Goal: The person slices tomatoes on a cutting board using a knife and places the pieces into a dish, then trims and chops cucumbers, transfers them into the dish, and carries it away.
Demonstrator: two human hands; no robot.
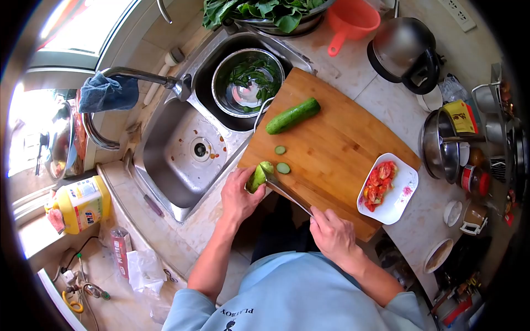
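Note:
My left hand (238, 193) grips a short light-green piece of cucumber (257, 177) at the board's near left edge. The fingers of my right hand (334, 234) are wrapped round a knife (288, 195), its blade tip touching the piece. Beside it on the wooden cutting board (342, 149) lie two small cucumber end slices (282, 167). Farther up the board rests a whole-looking dark green cucumber (293, 116). At the right end, a white dish (406, 190) holds chopped tomato (379, 185).
The board lies partly over the double sink (165, 165), where a metal bowl (218, 83) holds cut greens. A faucet (143, 76) stands at left. A kettle (400, 47), red strainer (353, 22), metal pans (433, 146) and a yellow jug (83, 204) surround the work area.

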